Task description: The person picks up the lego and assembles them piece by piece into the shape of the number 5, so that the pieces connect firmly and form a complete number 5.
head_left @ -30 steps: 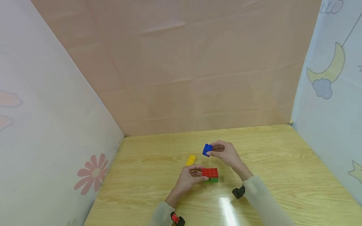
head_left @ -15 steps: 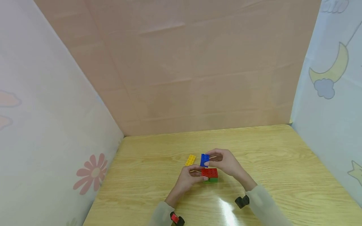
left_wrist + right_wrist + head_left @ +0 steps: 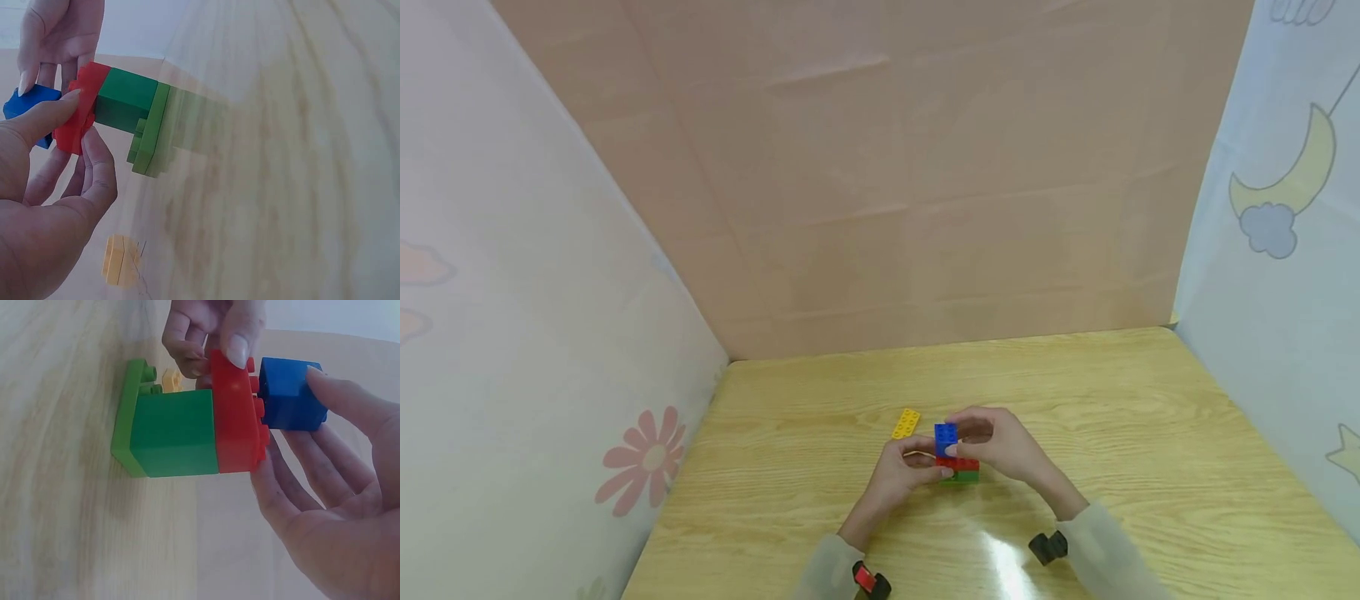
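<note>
While in right grip [image 3: 1006, 445], blue brick [image 3: 289, 394]

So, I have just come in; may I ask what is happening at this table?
A person is handling toy bricks. The left hand grips the red brick, which sits on a dark green brick over a light green piece. The right hand pinches a blue brick just above the red studs, not pressed down. A yellow brick lies apart on the table.
</note>
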Motion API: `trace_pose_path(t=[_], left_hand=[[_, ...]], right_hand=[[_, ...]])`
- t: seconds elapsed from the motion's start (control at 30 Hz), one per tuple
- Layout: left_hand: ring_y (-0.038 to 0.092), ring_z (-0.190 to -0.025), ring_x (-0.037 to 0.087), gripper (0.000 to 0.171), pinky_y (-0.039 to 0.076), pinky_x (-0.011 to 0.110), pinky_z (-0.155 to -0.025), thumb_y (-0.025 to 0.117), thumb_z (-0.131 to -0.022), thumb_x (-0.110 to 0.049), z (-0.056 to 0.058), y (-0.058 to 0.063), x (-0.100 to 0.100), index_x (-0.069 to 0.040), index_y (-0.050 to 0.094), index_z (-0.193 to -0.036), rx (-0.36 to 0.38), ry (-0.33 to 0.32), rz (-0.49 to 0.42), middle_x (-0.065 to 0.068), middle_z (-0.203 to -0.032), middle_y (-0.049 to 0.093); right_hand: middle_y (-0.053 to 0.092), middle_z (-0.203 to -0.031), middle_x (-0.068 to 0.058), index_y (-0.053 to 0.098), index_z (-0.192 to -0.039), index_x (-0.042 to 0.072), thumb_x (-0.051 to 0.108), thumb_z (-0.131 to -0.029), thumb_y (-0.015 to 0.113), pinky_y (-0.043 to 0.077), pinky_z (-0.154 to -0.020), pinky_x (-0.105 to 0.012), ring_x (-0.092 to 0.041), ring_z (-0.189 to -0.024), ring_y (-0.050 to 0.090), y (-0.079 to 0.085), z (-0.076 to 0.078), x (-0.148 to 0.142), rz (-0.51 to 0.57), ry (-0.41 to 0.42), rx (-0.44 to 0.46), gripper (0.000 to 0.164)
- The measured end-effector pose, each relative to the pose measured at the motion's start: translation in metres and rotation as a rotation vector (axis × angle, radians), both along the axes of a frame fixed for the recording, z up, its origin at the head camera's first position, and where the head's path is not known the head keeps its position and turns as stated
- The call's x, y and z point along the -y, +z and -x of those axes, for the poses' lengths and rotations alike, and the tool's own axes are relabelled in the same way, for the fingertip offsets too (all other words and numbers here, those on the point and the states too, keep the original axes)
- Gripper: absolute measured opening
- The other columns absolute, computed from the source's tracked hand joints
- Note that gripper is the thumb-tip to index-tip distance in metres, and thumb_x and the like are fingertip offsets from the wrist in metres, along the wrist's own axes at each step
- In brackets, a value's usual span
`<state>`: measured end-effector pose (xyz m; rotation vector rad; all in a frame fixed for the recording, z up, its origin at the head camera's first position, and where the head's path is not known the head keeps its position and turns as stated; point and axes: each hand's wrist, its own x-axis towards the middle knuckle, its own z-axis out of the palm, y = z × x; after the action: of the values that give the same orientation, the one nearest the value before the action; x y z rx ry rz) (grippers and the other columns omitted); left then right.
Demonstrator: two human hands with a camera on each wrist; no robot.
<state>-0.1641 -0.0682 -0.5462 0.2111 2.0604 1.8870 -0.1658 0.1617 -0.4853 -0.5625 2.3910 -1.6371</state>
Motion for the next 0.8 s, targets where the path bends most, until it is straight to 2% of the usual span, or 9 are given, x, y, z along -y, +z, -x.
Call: trace_pose_path(t=[0.3,0.57,0.7,0.8], left_hand=[[0.074,-0.097,0.014,0.034,0.062,0.024,-0.082,0.089,-0.085,-0.014,-0.0004,-0.0009,-0.0003,-0.013,0.078,-0.118,-0.006,0.004,-0.012,0.002,-0.116,0.076],[0.072,-0.099,0.016,0.035,0.062,0.026,-0.084,0.088,-0.086,-0.017,-0.0021,0.0004,-0.0008,-0.016,0.078,-0.119,-0.01,-0.008,-0.014,0.001,-0.117,0.074],[0.073,-0.099,0.015,0.034,0.062,0.026,-0.085,0.089,-0.086,-0.019,-0.0019,0.0006,-0.0007,-0.017,0.079,-0.118,-0.004,-0.004,-0.008,0.001,-0.116,0.074],[0.072,-0.098,0.015,0.033,0.061,0.025,-0.085,0.089,-0.086,-0.019,-0.0021,0.0004,-0.0004,-0.016,0.079,-0.117,-0.002,0.006,0.009,0.001,-0.115,0.074]], right_hand=[[0.077,-0.122,-0.014,0.072,-0.129,0.006,0.026,-0.093,0.082,0.061,-0.091,-0.027,-0.027,-0.111,0.074,-0.0026,-0.003,-0.0014,-0.007,-0.014,-0.004,0.042],[0.078,-0.12,-0.006,0.073,-0.128,0.012,0.03,-0.092,0.083,0.06,-0.095,-0.035,-0.022,-0.111,0.073,-0.0075,-0.0076,0.0,-0.042,-0.039,0.012,0.041],[0.078,-0.12,-0.006,0.073,-0.128,0.013,0.031,-0.093,0.082,0.06,-0.096,-0.042,-0.023,-0.112,0.073,-0.0085,-0.0083,0.0009,-0.04,-0.041,-0.003,0.041],[0.077,-0.123,-0.008,0.073,-0.129,0.014,0.031,-0.093,0.082,0.061,-0.095,-0.041,-0.027,-0.114,0.073,-0.0092,-0.0097,0.0021,-0.025,-0.04,-0.003,0.041]])
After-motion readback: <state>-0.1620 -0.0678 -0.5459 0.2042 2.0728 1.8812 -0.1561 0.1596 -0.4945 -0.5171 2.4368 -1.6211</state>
